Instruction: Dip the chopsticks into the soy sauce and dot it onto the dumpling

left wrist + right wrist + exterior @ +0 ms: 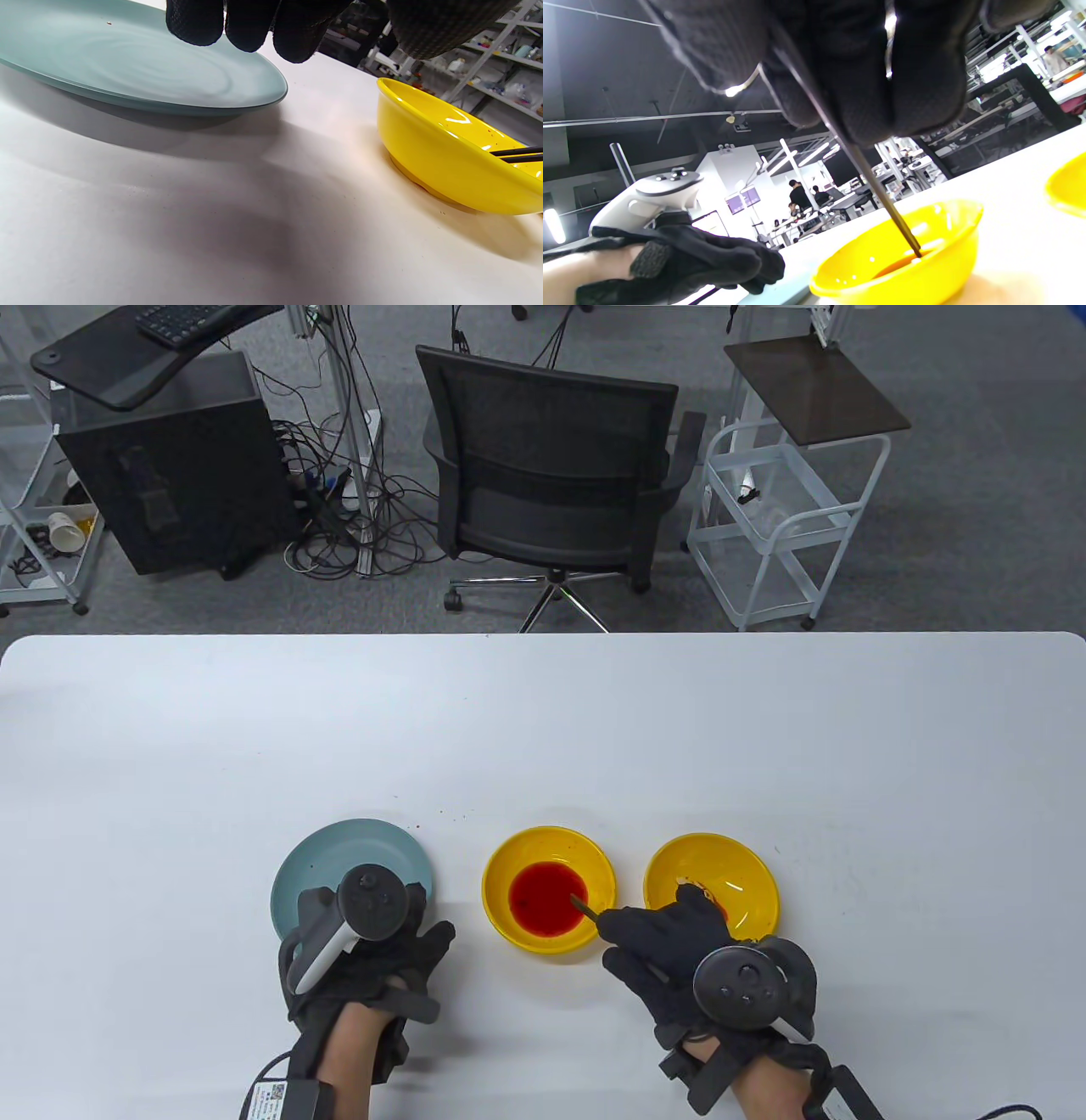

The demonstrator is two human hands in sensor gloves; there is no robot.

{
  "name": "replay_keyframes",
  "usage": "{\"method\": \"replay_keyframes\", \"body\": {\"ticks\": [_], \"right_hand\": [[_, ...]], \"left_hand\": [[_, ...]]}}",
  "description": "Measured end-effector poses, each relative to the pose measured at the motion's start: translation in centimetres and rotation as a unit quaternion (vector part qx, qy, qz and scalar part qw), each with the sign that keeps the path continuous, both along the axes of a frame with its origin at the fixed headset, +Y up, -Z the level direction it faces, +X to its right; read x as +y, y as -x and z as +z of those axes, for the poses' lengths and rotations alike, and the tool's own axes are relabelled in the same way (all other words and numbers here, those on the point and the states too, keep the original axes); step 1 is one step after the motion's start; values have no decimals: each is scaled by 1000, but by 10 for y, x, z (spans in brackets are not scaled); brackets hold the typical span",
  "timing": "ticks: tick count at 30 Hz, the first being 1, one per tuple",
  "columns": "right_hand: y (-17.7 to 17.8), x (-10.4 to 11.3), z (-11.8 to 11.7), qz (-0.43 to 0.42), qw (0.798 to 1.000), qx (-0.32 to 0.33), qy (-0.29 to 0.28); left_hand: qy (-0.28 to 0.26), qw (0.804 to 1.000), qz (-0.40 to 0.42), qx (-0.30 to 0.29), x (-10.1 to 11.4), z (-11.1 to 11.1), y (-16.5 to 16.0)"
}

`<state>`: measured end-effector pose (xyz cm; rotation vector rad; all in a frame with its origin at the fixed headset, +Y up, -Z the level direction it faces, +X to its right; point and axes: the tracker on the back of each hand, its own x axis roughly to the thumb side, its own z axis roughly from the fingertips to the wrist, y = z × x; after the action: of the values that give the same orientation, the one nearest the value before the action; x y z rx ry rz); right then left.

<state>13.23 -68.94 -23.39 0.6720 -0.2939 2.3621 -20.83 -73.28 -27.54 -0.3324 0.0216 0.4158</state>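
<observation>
Step in hand: the dip. The right hand (670, 946) grips dark chopsticks (584, 905), tips down in the red soy sauce (543, 899) of the middle yellow bowl (594, 857).

Right hand: fingers curled round the sticks, which run toward 10 o'clock from the knuckles into the pool. Firm hold, as far as I can judge.

Left hand: the left hand (365, 959) lies at the 6 o'clock edge of the teal plate (399, 848), fingers loosely spread, nothing in it. Whether the fingertips touch the plate I cannot tell.

Dumpling: in the second yellow bowl (747, 865), at 3 o'clock from the sauce bowl and just apart from it. A pale, brown-flecked lump (700, 891) shows above the right knuckles; mostly hidden by the glove.

Next move, my guess: lift the wet tips clear of the rim, swing toward 3 o'clock, touch down lightly on the dumpling. Short carry, but a drip on the table (543, 729) between bowls looks likely if rushed.

Right wrist view alone: the one stick in view (878, 190) meets the liquid surface inside the bowl (882, 271); contact plain here, only suggested from above.

Left wrist view alone: two stick shafts (515, 154) cross the bowl's rim (424, 140) side by side; left fingertips (248, 25) hang over the plate (127, 72).

Table view alone: the layout of all three dishes, and the dumpling.
</observation>
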Motion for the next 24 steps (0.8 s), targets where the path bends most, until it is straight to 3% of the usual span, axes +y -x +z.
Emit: {"method": "replay_keyframes", "body": {"ticks": [8,15,24], "right_hand": [[4,-8,-4,5,998,49,46],[4,-9,-5,-5,997,58,57],[2,-9,-6,-15,997,53,60]], "left_hand": [[61,998,18,-3,-8,1,-2],[78,996,35,-29,-9,3,-11],[48,998,28,-26,-4,2,-8]]}}
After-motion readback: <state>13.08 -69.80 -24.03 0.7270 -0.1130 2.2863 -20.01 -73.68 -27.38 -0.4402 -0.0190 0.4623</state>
